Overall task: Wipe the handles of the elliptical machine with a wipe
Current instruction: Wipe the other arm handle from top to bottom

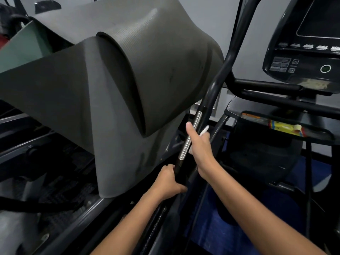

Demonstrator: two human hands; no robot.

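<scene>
On the handle [191,133], your right hand [199,148] presses a white wipe [204,130] around the silver part; lower, your left hand [168,180] grips the black part.

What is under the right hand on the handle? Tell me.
The right hand presses a white wipe to the handle's chrome section. Only the wipe's corner shows; the rest is covered.

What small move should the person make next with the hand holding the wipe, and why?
Probably slide the right hand along the silver sensor bar of the handle, keeping the wipe pressed against it. The wipe sits partway up the bar, the dark tube rises above it, and the left hand grips the black lower end, steadying it.
</scene>
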